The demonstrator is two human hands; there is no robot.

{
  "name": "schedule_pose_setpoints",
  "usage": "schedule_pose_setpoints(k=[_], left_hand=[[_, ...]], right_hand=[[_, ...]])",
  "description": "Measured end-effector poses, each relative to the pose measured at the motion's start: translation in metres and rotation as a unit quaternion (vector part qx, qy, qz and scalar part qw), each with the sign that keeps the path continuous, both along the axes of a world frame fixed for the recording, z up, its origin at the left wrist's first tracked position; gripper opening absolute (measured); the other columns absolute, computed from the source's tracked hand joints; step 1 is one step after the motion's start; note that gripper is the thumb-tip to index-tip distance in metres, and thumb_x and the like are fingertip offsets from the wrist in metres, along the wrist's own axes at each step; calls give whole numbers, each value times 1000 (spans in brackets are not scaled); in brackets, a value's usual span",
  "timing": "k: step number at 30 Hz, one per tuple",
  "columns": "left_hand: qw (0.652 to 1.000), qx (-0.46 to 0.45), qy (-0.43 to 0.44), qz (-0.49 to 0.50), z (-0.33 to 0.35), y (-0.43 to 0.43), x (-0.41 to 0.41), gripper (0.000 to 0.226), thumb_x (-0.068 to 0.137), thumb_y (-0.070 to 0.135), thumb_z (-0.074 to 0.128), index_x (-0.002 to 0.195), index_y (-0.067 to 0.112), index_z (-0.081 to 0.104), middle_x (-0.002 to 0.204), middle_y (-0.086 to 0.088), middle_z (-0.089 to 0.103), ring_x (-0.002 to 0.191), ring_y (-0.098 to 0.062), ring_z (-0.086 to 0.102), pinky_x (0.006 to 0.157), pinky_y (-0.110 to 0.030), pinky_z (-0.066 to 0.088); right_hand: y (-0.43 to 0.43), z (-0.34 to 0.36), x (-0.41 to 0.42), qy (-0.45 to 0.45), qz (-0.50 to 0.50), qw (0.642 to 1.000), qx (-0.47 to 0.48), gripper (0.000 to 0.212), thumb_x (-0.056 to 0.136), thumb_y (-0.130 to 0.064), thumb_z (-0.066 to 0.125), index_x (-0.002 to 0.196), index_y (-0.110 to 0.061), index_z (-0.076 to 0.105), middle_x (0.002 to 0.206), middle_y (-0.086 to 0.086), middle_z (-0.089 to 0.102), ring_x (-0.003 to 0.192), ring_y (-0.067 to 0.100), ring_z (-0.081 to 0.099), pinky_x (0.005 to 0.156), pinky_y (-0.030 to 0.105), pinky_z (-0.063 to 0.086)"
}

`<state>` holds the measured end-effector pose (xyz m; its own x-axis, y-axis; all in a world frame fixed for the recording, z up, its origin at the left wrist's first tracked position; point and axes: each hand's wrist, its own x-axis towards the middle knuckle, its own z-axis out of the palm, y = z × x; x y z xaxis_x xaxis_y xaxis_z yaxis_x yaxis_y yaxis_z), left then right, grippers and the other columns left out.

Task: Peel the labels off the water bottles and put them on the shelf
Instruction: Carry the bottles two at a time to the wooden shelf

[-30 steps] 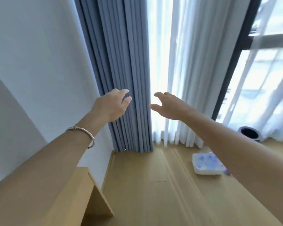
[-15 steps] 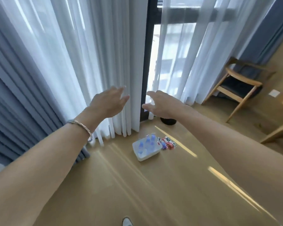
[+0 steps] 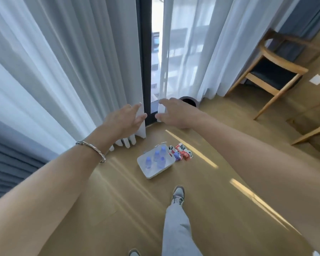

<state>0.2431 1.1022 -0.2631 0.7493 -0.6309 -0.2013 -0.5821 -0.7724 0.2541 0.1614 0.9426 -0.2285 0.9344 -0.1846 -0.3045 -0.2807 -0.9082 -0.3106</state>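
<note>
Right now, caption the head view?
Empty left hand and right hand outstretched; water bottles sit in a tray on the floor.

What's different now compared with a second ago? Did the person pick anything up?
The person turned from the grey curtain toward the window and walked nearer the white tray; a shoe now shows. Nothing was taken or let go. The left hand and right hand stay stretched forward, open, empty. The bottles stay in the tray, red wrappers beside it.
</note>
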Motion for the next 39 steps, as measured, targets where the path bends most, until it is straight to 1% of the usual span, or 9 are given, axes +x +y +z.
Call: schedule_pose_setpoints(k=[7, 10, 12, 18, 23, 27, 31, 34, 39], left_hand=[[992, 59, 76, 80, -83, -77, 86, 58, 99, 51, 25, 150, 24, 19, 151, -10, 35, 136, -30, 38, 105, -47, 34], [986, 64, 109, 104, -124, -107, 105, 57, 99, 51, 28, 149, 24, 22, 149, -9, 37, 135, -29, 39, 104, -46, 34], [984, 71, 130, 104, -152, -122, 115, 57, 99, 50, 29, 149, 24, 23, 148, -10, 39, 133, -31, 40, 103, -47, 36], [969, 108, 194, 104, -270, -143, 148, 55, 98, 53, 26, 145, 24, 29, 144, -6, 45, 130, -30, 44, 99, -46, 37], [955, 138, 244, 99, -363, -144, 152, 58, 98, 54, 24, 148, 26, 24, 146, -9, 41, 132, -31, 42, 102, -45, 36], [944, 163, 273, 87, -435, -141, 144, 56, 99, 50, 26, 148, 25, 25, 144, -10, 43, 131, -30, 42, 102, -44, 37], [937, 179, 288, 78, -507, -136, 136, 55, 100, 47, 29, 148, 21, 26, 145, -11, 43, 131, -31, 42, 102, -43, 37], [938, 186, 283, 71, -556, -133, 137, 53, 99, 47, 32, 144, 19, 32, 140, -13, 47, 127, -34, 45, 102, -45, 39], [939, 202, 268, 77, -622, -126, 136, 51, 98, 43, 39, 142, 16, 35, 140, -15, 45, 126, -37, 45, 102, -45, 39]], right_hand=[[-84, -99, 119, 74, 45, 995, 46, 56, 98, -41, 44, 146, -15, 33, 145, 11, 41, 130, 31, 43, 104, 45, 39], [-112, -152, 148, 118, 50, 990, 52, 53, 97, -40, 46, 142, -15, 38, 142, 11, 44, 129, 30, 45, 103, 42, 40], [-126, -190, 160, 151, 52, 985, 60, 48, 97, -37, 46, 139, -14, 42, 137, 11, 48, 125, 30, 47, 97, 39, 41], [-153, -318, 169, 236, 9, 967, 91, 46, 99, -31, 44, 141, -13, 39, 138, 12, 46, 119, 29, 49, 82, 32, 38], [-154, -426, 157, 309, -13, 946, 94, 45, 98, -24, 41, 140, -8, 39, 139, 16, 48, 121, 31, 50, 81, 31, 38], [-151, -499, 144, 337, -15, 937, 91, 46, 98, -24, 42, 140, -6, 39, 140, 19, 46, 124, 32, 48, 90, 34, 41], [-145, -570, 136, 349, -17, 932, 94, 47, 96, -23, 45, 140, -8, 39, 139, 17, 47, 124, 31, 48, 88, 32, 40], [-139, -613, 140, 341, -15, 935, 95, 45, 98, -24, 40, 140, -8, 40, 137, 17, 48, 123, 31, 48, 90, 34, 40], [-133, -670, 147, 310, -12, 948, 72, 37, 98, -26, 38, 128, -5, 44, 129, 20, 48, 117, 36, 49, 90, 40, 40]])
